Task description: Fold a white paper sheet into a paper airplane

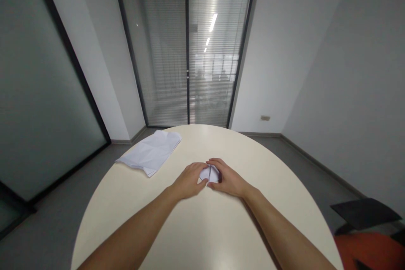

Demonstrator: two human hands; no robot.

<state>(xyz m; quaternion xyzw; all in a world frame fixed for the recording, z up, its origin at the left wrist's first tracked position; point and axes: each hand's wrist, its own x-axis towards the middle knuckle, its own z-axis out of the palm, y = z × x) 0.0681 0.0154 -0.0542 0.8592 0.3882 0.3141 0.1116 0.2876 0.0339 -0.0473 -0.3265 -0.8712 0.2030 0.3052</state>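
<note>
A small folded piece of white paper (209, 174) lies on the round cream table (205, 228), a little past its middle. My left hand (189, 180) grips its left side with the fingers curled onto it. From the other side my right hand (227, 178) closes on it, fingers bent over the top edge. The two hands meet over the paper and hide most of it.
A loose stack of white paper sheets (151, 152) lies at the table's far left edge. Behind the table stands a glass door with blinds (187, 50). A dark chair (363, 213) and something orange (370, 251) sit at the lower right.
</note>
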